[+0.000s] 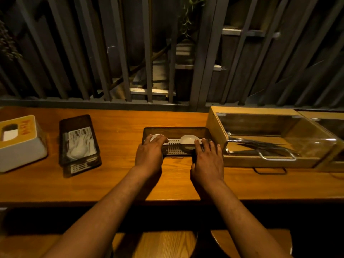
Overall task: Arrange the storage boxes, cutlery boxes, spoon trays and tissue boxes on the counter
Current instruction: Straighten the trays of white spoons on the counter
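- Head view: both hands are on the middle spoon tray (176, 141), which lies on the counter (115, 179), its right end just beside the wooden box (260, 136).
- Left hand (149, 155) rests on the tray's left end, fingers bent over a white spoon (155, 137); whether it grips the spoon or only the rim, I cannot tell.
- Right hand (208, 161) lies flat with fingers fairly straight on the tray's right end, beside a second spoon (189, 139).
- Tray looks roughly square to the counter edge, so this step seems nearly done.
- Left tray (79, 144) sits skewed, apparently over another tray, and likely needs straightening.
- Tissue box (20, 142) at far left is also angled; probably still to be set.
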`<state>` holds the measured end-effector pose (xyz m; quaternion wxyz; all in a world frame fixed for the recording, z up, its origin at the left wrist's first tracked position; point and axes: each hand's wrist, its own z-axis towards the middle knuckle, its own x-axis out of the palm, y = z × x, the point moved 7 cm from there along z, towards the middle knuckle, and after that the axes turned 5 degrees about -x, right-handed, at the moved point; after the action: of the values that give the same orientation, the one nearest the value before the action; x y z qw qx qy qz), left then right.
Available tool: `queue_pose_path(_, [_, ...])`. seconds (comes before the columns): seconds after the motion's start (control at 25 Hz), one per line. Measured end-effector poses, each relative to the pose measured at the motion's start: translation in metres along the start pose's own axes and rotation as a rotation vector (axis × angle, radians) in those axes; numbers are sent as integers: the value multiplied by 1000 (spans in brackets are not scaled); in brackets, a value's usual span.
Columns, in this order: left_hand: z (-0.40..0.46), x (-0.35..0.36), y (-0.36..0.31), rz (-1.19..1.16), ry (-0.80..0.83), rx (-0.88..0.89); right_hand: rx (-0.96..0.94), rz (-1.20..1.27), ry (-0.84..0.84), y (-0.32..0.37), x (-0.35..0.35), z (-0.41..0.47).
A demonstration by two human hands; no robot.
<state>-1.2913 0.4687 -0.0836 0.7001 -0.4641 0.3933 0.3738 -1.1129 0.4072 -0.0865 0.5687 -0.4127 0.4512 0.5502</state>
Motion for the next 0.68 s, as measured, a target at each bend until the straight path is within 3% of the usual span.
queue_pose_path(0.24, [-7,-7,1,30,95,19,51,99,16,7,-11,6])
queue_pose_path(0.36, [-30,-49,18,-18,-48,-3,-35,251,-59,42,-31,14])
queue_pose_path(0.52, [-78,-116,110,-91,-281,-150,-182,489,-51,140,-39,19])
queue_pose_path(0.68, [-101,-160,211,-124,-352,-438,-329,599,-32,243,-30,22])
